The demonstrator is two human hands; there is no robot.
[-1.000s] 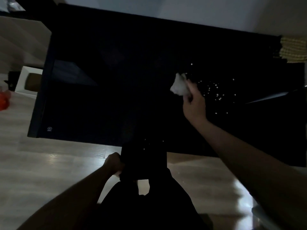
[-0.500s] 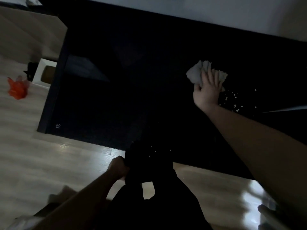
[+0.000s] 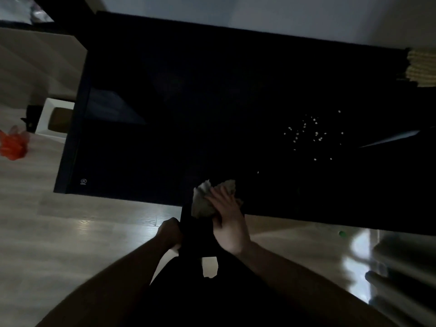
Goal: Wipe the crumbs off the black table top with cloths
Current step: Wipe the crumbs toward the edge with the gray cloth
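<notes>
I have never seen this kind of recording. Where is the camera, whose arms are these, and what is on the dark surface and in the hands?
There is no machine here. A person wears a camera on the head, so this single picture looks forward and down at their own two arms.

The big dark surface is a black table top. The small pale dots on its right part are crumbs, not yet wiped away.

The right hand presses a crumpled pale cloth at the near edge of the table. The left hand grips something dark just below that edge; the picture is too dim to tell what it is.

Beside the table, on the pale floor, lie an orange object and a white box.
</notes>
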